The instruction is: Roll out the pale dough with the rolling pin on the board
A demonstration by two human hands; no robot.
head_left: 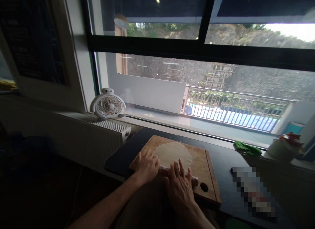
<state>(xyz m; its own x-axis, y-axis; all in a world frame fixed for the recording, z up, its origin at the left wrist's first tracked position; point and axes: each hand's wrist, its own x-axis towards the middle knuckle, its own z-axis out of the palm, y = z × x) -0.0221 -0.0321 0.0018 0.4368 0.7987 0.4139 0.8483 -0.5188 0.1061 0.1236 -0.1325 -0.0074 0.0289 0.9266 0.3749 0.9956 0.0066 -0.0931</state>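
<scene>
A flat, roughly round sheet of dough (173, 153) lies on a wooden cutting board (200, 153). Across its near side runs a rolling pin (164, 170) with a red-and-white printed surface. My left hand (147, 165) rests over the pin's left end, its fingers reaching forward and slightly bent. My right hand (180, 183) lies palm down on the right part of the pin, fingers spread. The pin's right end sticks out past that hand; its left end is hidden under my left hand.
The board sits on a dark table (228, 165) below a window. A blurred-out flat item (253, 191) lies to the right. On the sill are a green cloth (247, 148) and a pale container (283, 149). A white fan (108, 105) stands above a radiator (105, 137).
</scene>
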